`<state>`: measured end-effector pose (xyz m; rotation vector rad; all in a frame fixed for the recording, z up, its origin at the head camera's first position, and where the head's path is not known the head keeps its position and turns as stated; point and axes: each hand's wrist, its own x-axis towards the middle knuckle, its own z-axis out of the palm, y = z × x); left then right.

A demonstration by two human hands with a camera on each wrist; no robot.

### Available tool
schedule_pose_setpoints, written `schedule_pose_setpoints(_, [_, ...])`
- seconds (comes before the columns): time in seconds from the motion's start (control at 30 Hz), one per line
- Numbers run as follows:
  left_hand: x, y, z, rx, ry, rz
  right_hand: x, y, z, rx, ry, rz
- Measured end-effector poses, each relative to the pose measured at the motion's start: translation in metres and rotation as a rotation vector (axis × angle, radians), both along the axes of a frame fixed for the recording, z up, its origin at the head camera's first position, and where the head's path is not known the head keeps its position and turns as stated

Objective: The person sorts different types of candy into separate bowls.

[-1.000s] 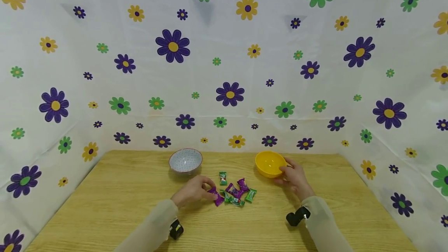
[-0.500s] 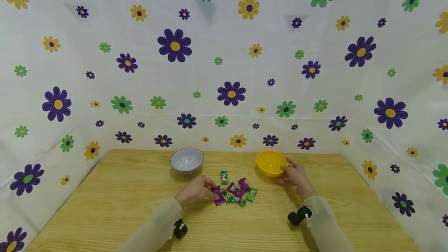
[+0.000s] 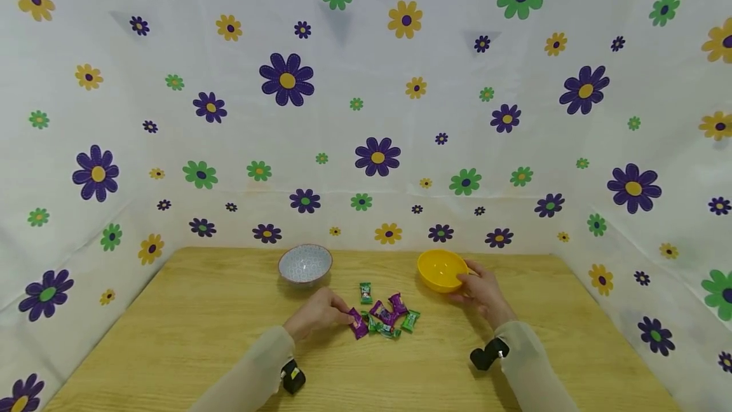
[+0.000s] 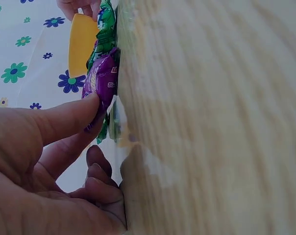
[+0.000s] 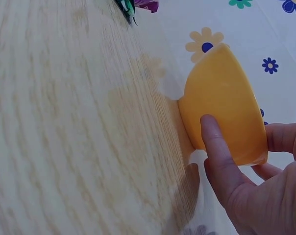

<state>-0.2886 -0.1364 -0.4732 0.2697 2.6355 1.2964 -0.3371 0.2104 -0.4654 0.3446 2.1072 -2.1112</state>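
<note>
At the left edge of a small group of candies, my left hand (image 3: 320, 313) pinches a purple wrapped candy (image 3: 358, 323) between thumb and index finger. The left wrist view shows the thumb against this purple wrapper (image 4: 102, 81), with the other fingers curled below, near the tabletop. My right hand (image 3: 483, 291) grips the right side of a yellow bowl (image 3: 437, 264), which stands upright on the table. Seen from the right wrist, the thumb and fingers lie on opposite sides of the bowl wall (image 5: 224, 107). The bowl's visible inside holds nothing.
Close to the held candy lie more purple candies (image 3: 382, 313) and green candies (image 3: 410, 321), with one green candy (image 3: 365, 292) slightly farther back. A patterned bowl with a red rim (image 3: 305, 264) stands back left on the wooden table (image 3: 217, 316). Flowered cloth (image 3: 320, 119) surrounds the table's back and sides.
The left fingers have shifted slightly toward the near-left end of the purple candy, which has turned a little. The right hand keeps its grip on the yellow bowl. The head view shifts slightly.
</note>
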Motion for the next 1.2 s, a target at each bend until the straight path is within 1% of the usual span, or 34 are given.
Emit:
schedule_pose_setpoints(0.1, [-0.001, -0.002, -0.001, 0.01, 0.008, -0.004, 0.0, 0.001, -0.001, 0.002, 0.003, 0.001])
schedule_pose_setpoints(0.3, [-0.003, -0.007, -0.001, 0.062, 0.006, -0.012, 0.0, 0.003, -0.003, -0.006, 0.011, 0.006])
schedule_pose_setpoints(0.57, [-0.002, -0.006, 0.002, 0.091, -0.012, 0.024, -0.002, 0.004, -0.003, 0.022, 0.008, 0.002])
schedule_pose_setpoints(0.67, [-0.003, -0.004, 0.004, 0.103, -0.027, 0.05, -0.003, 0.004, -0.004, 0.012, 0.011, 0.008])
schedule_pose_setpoints(0.73, [-0.004, -0.002, 0.005, 0.113, -0.012, 0.071, -0.002, 0.004, -0.004, 0.007, 0.015, 0.014])
schedule_pose_setpoints(0.87, [-0.007, 0.001, 0.006, 0.153, 0.015, 0.093, -0.002, 0.003, -0.005, -0.002, 0.025, 0.015])
schedule_pose_setpoints(0.93, [-0.009, 0.005, 0.007, 0.176, 0.01, 0.105, -0.002, 0.003, -0.005, -0.006, 0.026, 0.016])
schedule_pose_setpoints(1.07, [-0.014, 0.013, 0.009, 0.206, 0.01, 0.131, -0.002, 0.003, -0.005, -0.012, 0.025, 0.013])
schedule_pose_setpoints(1.2, [-0.022, 0.024, 0.01, 0.208, 0.026, 0.138, -0.002, 0.004, -0.005, -0.018, 0.025, 0.014])
